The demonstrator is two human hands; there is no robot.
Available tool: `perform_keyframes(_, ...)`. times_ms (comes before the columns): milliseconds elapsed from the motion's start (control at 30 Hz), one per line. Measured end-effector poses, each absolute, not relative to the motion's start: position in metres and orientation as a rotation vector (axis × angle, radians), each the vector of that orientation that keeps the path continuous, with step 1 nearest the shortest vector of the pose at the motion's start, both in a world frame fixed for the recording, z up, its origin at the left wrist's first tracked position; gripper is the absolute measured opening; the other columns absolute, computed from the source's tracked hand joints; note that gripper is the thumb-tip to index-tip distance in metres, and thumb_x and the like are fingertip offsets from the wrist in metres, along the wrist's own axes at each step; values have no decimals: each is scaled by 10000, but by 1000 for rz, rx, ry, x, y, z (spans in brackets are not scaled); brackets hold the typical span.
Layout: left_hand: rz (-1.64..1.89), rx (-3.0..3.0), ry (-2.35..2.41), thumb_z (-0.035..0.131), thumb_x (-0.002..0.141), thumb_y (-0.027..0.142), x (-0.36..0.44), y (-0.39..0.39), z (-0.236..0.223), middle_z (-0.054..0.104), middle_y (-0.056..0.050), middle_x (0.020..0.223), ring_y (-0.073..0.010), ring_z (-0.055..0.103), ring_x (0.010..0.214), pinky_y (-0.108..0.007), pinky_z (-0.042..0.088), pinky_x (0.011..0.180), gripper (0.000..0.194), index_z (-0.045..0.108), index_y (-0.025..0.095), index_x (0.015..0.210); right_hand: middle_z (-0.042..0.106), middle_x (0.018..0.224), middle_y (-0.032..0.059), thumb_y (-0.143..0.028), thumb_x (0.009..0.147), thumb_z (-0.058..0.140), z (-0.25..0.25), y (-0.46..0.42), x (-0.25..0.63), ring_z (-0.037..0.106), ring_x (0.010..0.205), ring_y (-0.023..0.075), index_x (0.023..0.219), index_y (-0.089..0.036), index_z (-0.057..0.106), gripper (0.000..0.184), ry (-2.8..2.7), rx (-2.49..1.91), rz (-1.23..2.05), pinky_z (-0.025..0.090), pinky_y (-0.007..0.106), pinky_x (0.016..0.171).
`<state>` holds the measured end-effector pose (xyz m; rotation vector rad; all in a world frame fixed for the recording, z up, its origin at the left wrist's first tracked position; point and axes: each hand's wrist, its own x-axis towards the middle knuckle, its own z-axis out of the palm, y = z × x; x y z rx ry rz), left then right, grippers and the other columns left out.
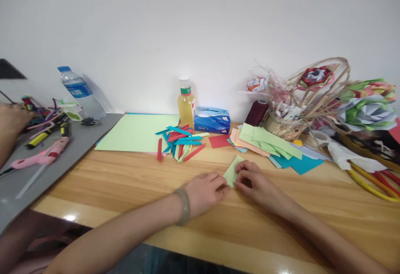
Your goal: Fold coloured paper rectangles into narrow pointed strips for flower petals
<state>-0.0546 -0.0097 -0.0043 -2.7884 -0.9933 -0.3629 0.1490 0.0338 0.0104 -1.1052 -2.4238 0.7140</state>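
Note:
A small folded piece of light green paper [231,172] lies on the wooden table between my hands. My left hand [206,190], with a bangle at the wrist, has its fingers closed on the paper's lower left corner. Along the paper's right edge, the curled fingers and thumb of my right hand [252,179] pinch it. Beyond the paper lies a pile of folded blue, red and green paper strips [183,140]. A stack of light green paper pieces [265,138] sits behind my right hand, with a blue paper piece [306,163] beside it.
Large light green sheets [134,132], a juice bottle [186,105] and a blue tissue pack [211,120] stand near the wall. Paper flowers [367,111] and yellow-handled scissors [371,184] are right. On the left grey mat are a pink glue gun [40,158] and another person's hand [14,119].

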Motion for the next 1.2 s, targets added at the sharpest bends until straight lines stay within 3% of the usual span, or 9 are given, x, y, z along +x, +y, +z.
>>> perform_keyframes(500,-368,-2888,-1040,414,923,199,-59,-8,-1,559,-34,1065,-177,495,952,-287,443,737,220,552,196,1094,536,895,70,-195,809,524,6,36,153,494,882,212,647,-200,501,163,-2430,-1050,623,443,389,786)
perform_keyframes(733,-414,-2874,-1070,434,908,207,-60,-9,-2,561,-39,1093,-186,505,962,-295,453,762,233,570,206,1098,575,1034,101,-193,803,550,12,37,164,527,968,229,813,-192,553,11,-2493,-1019,484,473,392,798)
perform_keyframes(867,-378,-2822,-1057,443,911,208,-62,-7,-1,552,-51,1111,-198,502,985,-326,444,805,257,573,256,1127,618,1118,100,-189,860,488,17,35,170,544,1062,218,1017,-189,601,193,-2635,-794,289,460,392,889)
perform_keyframes(1000,-420,-2759,-1036,463,913,231,-62,-3,2,564,-58,1049,-209,486,1007,-381,404,881,218,606,275,1071,665,1076,111,-223,887,462,22,27,170,612,988,233,1048,-168,638,244,-2714,-688,65,498,395,851)
perform_keyframes(1200,-476,-2670,-1076,462,899,187,-59,-4,1,558,-93,1040,-219,472,1021,-365,402,894,191,603,151,1022,685,1015,107,-197,884,435,30,9,157,631,896,240,1025,-167,657,264,-2782,-639,13,524,395,769)
